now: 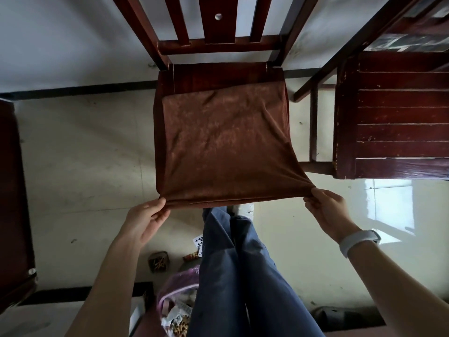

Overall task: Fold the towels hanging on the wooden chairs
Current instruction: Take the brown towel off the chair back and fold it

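Note:
A brown towel [226, 144] lies spread over the seat of a dark wooden chair [218, 74] in the middle of the view, doubled along its near edge. My left hand [148, 217] pinches the towel's near left corner. My right hand [326, 207], with a pale band on the wrist, pinches the near right corner and pulls it taut outward past the seat's edge. The towel's far edge rests flat on the seat, short of the slatted chair back.
A second dark wooden chair [393, 117] stands to the right, another dark furniture edge [14, 190] at the left. My legs in blue trousers [233, 263] are below the towel. A plastic bag [177, 300], playing cards and small litter lie on the pale floor.

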Motion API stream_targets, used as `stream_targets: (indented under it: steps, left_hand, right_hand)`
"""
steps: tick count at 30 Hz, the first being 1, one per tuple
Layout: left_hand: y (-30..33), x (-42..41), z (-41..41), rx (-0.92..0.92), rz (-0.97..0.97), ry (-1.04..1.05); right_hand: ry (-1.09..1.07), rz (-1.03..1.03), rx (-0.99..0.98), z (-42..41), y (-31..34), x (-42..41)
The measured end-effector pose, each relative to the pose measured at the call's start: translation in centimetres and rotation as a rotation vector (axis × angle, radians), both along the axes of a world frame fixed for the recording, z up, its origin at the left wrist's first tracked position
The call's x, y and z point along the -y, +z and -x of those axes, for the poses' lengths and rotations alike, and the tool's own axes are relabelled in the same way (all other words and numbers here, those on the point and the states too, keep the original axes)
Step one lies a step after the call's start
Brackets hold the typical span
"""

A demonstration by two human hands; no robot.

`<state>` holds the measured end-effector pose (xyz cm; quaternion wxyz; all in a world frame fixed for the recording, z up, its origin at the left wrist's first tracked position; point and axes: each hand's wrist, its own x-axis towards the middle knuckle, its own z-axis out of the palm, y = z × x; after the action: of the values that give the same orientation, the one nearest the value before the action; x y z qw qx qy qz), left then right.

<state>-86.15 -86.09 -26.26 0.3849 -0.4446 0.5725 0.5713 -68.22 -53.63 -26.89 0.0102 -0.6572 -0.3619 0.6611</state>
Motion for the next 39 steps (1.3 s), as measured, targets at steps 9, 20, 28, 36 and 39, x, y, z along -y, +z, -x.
stream_targets:
  steps: [9, 20, 28, 36, 39]
  left_hand:
    - [1.5, -0.1, 0.2, 0.094, -0.147, -0.013]
    - [2.2, -0.8, -0.2, 0.022, -0.011, -0.198]
    - [3.4, -0.7, -0.8, -0.164, 0.08, -0.252]
    - [9.6, -3.2, 1.3, -0.646, 0.117, -0.338]
    - [12.7, -3.9, 3.0, -0.751, 0.169, -0.543]
  right_hand:
    - [-0.092, 0.034, 0.01, 0.0, 0.5, -0.8]
    - [-0.034, -0.014, 0.082, 0.1, 0.6, -1.5]
    - [0.165, -0.11, 0.04, -0.4, 2.1, -1.6]
    - [0.467, -0.397, -0.138, 3.8, 8.9, -2.4]
    - [0.581, -0.441, -0.176, 5.6, 12.0, -3.2]
